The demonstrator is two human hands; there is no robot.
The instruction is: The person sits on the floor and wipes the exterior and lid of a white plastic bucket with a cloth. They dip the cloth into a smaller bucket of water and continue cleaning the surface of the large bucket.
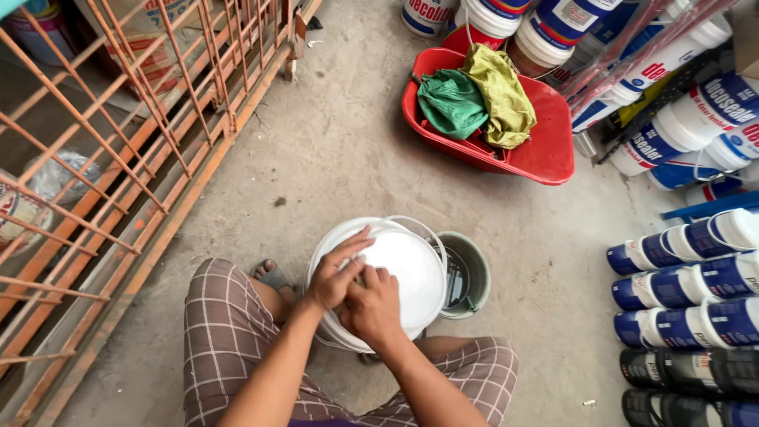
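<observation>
A small grey bucket stands touching the white lidded paint bucket, a red tub of rags beyond. Left hand and right hand press on the lid's near edge, fingers curled, holding nothing else.

Soft even daylight, faint shadows, sharp focus, mild wide-angle bending at edges.

A paint shop or its storeroom is suggested: rows of blue-and-white paint tubs are stacked on their sides along a bare concrete floor, and an orange metal rack is seen opposite.
</observation>
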